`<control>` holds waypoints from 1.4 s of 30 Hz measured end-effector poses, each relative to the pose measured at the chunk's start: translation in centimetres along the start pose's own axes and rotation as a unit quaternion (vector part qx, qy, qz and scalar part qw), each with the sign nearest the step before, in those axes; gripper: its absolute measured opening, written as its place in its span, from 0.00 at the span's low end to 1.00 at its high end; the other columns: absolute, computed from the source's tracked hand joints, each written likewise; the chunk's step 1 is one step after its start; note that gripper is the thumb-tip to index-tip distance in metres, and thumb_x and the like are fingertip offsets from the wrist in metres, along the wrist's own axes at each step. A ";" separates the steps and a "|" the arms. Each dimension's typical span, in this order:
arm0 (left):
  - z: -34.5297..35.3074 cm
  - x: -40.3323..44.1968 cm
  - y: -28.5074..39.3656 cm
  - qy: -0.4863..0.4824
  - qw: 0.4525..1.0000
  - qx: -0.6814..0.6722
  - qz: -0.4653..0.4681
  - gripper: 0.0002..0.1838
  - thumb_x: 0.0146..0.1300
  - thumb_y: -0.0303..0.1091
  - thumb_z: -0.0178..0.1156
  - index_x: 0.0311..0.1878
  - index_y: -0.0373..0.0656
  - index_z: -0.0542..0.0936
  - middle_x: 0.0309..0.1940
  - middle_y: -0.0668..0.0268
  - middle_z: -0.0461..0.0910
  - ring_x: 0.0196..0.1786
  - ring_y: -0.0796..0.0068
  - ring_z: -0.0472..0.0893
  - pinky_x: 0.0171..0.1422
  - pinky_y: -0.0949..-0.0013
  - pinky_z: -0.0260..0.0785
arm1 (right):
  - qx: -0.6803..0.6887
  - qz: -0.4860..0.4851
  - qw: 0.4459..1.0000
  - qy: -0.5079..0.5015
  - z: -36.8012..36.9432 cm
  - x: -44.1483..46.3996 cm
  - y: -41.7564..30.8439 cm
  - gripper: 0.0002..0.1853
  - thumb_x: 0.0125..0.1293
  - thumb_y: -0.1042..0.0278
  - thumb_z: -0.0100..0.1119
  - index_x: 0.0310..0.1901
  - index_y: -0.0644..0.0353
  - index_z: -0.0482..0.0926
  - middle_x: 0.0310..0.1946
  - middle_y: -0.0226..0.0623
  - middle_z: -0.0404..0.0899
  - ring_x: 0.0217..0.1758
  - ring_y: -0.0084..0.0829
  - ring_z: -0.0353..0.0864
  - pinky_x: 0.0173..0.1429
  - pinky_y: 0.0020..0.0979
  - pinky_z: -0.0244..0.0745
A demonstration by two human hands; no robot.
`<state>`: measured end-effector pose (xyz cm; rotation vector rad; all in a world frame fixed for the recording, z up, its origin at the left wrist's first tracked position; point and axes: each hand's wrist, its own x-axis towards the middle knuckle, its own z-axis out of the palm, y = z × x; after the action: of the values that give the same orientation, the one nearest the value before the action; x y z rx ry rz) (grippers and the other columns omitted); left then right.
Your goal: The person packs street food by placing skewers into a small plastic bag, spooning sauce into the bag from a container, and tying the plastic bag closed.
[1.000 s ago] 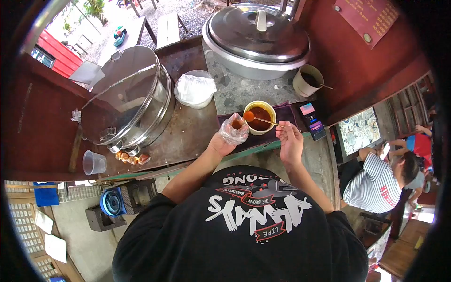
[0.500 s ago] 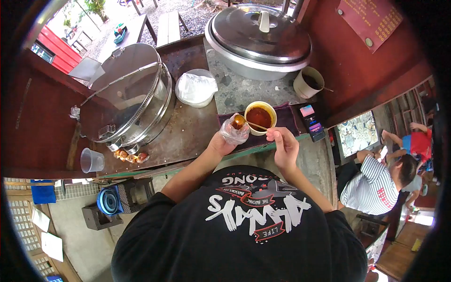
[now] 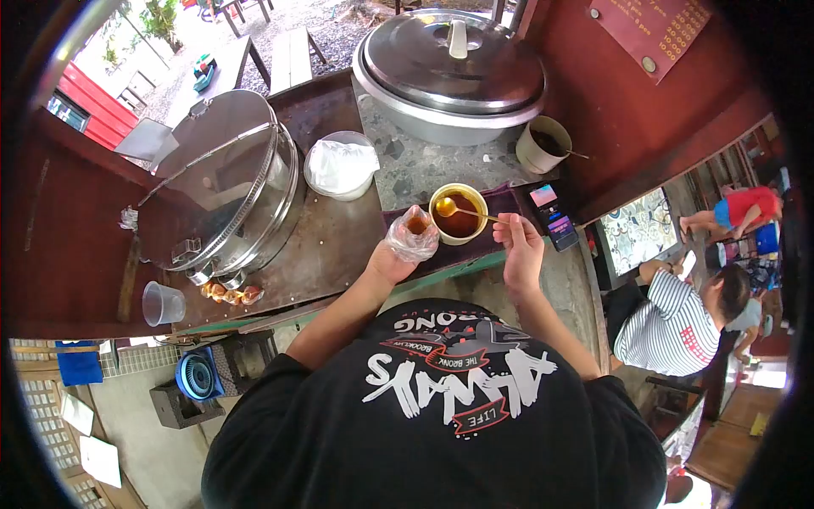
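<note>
My left hand (image 3: 393, 261) is closed around a small clear plastic bag (image 3: 413, 242), whose mouth stands open with reddish-brown sauce inside. Between the thumb and fingers of my right hand (image 3: 521, 253) is the thin handle of a gold-coloured spoon (image 3: 446, 206). The spoon's bowl hangs over a cream tub (image 3: 459, 238) of dark red-brown sauce, just right of the bag. This tub rests on a dark cloth (image 3: 500, 202) at the counter's front edge.
A lidded steel pot (image 3: 449, 85) stands behind the tub. A second tub (image 3: 543, 146) and a phone (image 3: 553, 219) sit to the right. Leftward are a white plastic-covered container (image 3: 342, 165), a glass-lidded steamer (image 3: 229, 182), small tied bags (image 3: 231, 293) and a plastic cup (image 3: 163, 304).
The spoon's bowl has moved from the bag's mouth rightward to over the sauce tub. My right hand has shifted slightly right. The bag's opening now shows sauce inside.
</note>
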<state>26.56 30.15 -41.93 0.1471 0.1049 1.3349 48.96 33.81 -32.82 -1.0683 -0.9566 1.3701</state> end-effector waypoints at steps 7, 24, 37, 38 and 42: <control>0.9 -0.1 0.2 0.023 1.000 0.016 -0.004 0.20 0.63 0.41 0.62 0.57 0.49 0.77 0.51 0.65 0.78 0.51 0.61 0.78 0.54 0.58 0.74 | -0.214 -0.085 0.973 -0.033 0.2 0.2 1.8 0.15 0.74 0.64 0.50 0.42 0.67 0.81 0.31 0.33 0.81 0.32 0.20 0.77 0.42 0.23 0.74; 7.1 -3.3 3.5 0.057 0.996 -0.063 0.035 0.16 0.69 0.39 0.49 0.56 0.47 0.78 0.53 0.59 0.78 0.55 0.59 0.77 0.58 0.54 0.70 | 0.078 0.421 0.857 -0.288 7.9 -3.1 0.0 0.21 0.71 0.46 0.48 0.47 0.57 0.78 0.39 0.34 0.80 0.43 0.28 0.77 0.52 0.31 0.70; 4.8 -8.4 8.0 0.104 0.941 0.320 0.024 0.31 0.54 0.33 0.71 0.60 0.41 0.70 0.54 0.63 0.76 0.58 0.67 0.77 0.63 0.63 0.70 | 0.113 0.313 0.890 -0.312 13.2 -1.1 -1.6 0.05 0.65 0.67 0.61 0.39 0.58 0.80 0.32 0.28 0.80 0.32 0.21 0.78 0.41 0.24 0.71; 5.1 -8.6 8.2 0.109 0.907 0.405 0.044 0.35 0.52 0.35 0.72 0.62 0.42 0.67 0.56 0.63 0.74 0.60 0.68 0.75 0.64 0.64 0.68 | 0.106 0.305 0.889 -0.326 13.6 -1.1 -1.8 0.05 0.65 0.68 0.61 0.39 0.58 0.80 0.32 0.28 0.81 0.33 0.21 0.78 0.40 0.24 0.72; 8.6 -9.0 8.6 0.064 0.756 0.641 0.115 0.52 0.47 0.34 0.75 0.72 0.44 0.51 0.64 0.59 0.64 0.66 0.67 0.67 0.70 0.65 0.58 | 0.083 0.292 0.880 -0.365 14.8 -1.1 -2.0 0.06 0.65 0.68 0.62 0.39 0.60 0.80 0.33 0.31 0.81 0.34 0.22 0.79 0.39 0.23 0.73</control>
<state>17.66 22.94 -32.05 1.2695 1.1622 1.2983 35.27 33.30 -26.90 -0.7191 -1.0484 2.4189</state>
